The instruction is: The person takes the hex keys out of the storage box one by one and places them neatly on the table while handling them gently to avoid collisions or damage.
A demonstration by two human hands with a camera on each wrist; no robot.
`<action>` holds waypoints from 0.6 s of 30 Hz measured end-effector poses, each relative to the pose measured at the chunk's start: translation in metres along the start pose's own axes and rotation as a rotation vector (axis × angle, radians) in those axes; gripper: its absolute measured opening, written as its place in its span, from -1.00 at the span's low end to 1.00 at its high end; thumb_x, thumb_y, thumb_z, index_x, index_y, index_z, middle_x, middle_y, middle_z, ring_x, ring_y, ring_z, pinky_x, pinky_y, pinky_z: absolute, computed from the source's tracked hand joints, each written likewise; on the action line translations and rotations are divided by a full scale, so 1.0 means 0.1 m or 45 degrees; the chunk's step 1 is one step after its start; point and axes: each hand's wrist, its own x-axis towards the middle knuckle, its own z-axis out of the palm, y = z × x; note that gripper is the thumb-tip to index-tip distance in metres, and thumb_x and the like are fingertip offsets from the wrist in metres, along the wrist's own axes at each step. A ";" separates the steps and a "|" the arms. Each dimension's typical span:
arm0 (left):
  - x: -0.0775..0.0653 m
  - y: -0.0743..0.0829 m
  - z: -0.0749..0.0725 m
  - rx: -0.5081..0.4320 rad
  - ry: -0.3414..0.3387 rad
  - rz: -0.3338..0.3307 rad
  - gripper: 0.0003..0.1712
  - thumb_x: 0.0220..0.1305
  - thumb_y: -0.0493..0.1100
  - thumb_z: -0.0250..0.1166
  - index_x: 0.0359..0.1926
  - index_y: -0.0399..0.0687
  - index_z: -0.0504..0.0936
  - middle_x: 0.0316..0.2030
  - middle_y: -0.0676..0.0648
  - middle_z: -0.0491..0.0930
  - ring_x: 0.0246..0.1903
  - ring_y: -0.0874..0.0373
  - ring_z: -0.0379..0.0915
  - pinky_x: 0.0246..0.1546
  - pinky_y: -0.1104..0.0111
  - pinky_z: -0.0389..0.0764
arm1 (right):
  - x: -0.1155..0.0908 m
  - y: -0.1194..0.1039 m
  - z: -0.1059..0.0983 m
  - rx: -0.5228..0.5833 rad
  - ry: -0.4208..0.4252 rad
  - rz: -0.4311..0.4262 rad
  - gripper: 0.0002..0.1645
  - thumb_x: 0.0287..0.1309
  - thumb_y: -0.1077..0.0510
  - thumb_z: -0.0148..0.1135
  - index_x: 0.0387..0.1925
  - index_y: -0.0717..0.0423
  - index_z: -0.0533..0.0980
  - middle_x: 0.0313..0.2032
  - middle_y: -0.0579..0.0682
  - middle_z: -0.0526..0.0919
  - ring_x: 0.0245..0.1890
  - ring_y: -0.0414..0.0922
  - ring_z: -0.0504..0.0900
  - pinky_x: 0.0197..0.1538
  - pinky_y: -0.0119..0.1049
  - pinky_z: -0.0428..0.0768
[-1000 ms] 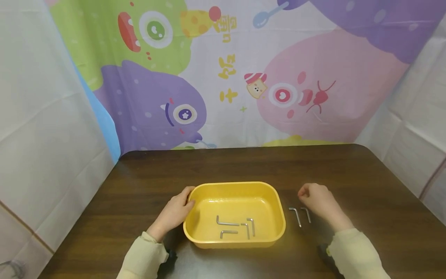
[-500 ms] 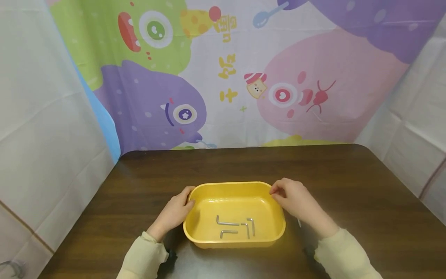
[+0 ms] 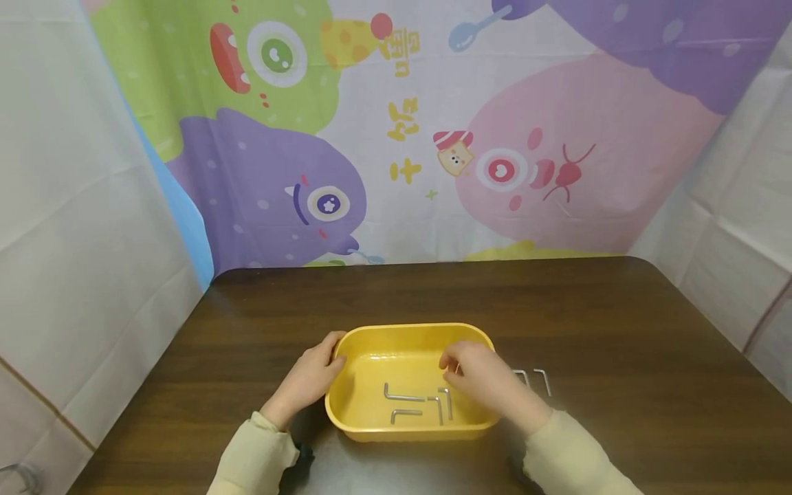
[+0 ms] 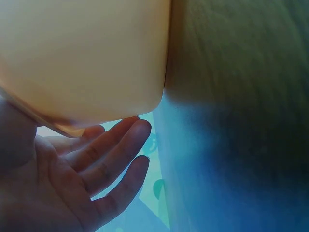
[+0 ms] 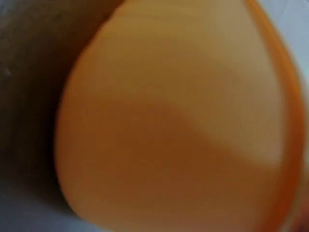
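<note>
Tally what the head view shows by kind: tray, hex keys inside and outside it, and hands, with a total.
Yellow tray: 1
Hex keys inside it: 4
Hex keys on the table: 2
Hands: 2 (left hand, right hand)
Total: 9, excluding anything hidden in the right hand

dark wood-grain table (image 3: 619, 316) | cartoon-monster backdrop (image 3: 402, 130) behind it | white sheets (image 3: 93, 206) either side
</note>
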 end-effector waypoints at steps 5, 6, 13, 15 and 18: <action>0.00 0.00 0.00 -0.001 0.000 0.003 -0.60 0.25 -0.17 0.07 0.13 -0.02 0.38 -0.09 -0.11 0.55 -0.30 0.12 0.46 -0.23 0.22 0.48 | 0.00 -0.03 0.15 -0.040 -0.033 0.012 -0.90 -0.17 0.32 0.18 -0.46 0.20 0.51 -0.58 -0.10 0.43 -0.52 -0.21 0.37 -0.40 -0.35 0.38; 0.01 0.00 0.00 -0.003 0.000 0.004 -0.60 0.25 -0.17 0.06 0.13 -0.02 0.38 -0.09 -0.11 0.56 -0.29 0.12 0.46 -0.23 0.22 0.48 | 0.00 -0.03 0.17 -0.049 -0.032 0.021 -0.89 -0.17 0.31 0.19 -0.46 0.20 0.51 -0.57 -0.09 0.42 -0.52 -0.20 0.36 -0.40 -0.34 0.37; 0.01 0.00 -0.01 0.011 0.004 0.008 -0.59 0.25 -0.16 0.06 0.14 -0.03 0.38 -0.08 -0.12 0.55 -0.28 0.10 0.46 -0.21 0.21 0.48 | -0.02 -0.01 0.24 -0.083 -0.046 0.093 -0.79 -0.20 0.19 0.32 -0.46 0.20 0.50 -0.55 -0.06 0.41 -0.52 -0.15 0.35 -0.39 -0.25 0.38; 0.00 0.00 -0.01 0.009 0.001 0.006 -0.59 0.26 -0.16 0.06 0.14 -0.03 0.38 -0.08 -0.13 0.55 -0.28 0.10 0.46 -0.22 0.21 0.48 | -0.02 0.00 0.25 -0.101 -0.075 0.102 -0.73 -0.22 0.13 0.36 -0.46 0.20 0.49 -0.53 -0.04 0.42 -0.52 -0.14 0.37 -0.38 -0.23 0.39; -0.01 0.01 -0.01 0.002 -0.001 0.006 -0.59 0.26 -0.16 0.06 0.14 -0.04 0.38 -0.08 -0.13 0.55 -0.27 0.10 0.47 -0.22 0.21 0.48 | -0.03 0.00 0.27 -0.117 -0.122 0.105 -0.67 -0.25 0.08 0.39 -0.49 0.18 0.45 -0.52 -0.03 0.42 -0.51 -0.12 0.38 -0.38 -0.20 0.39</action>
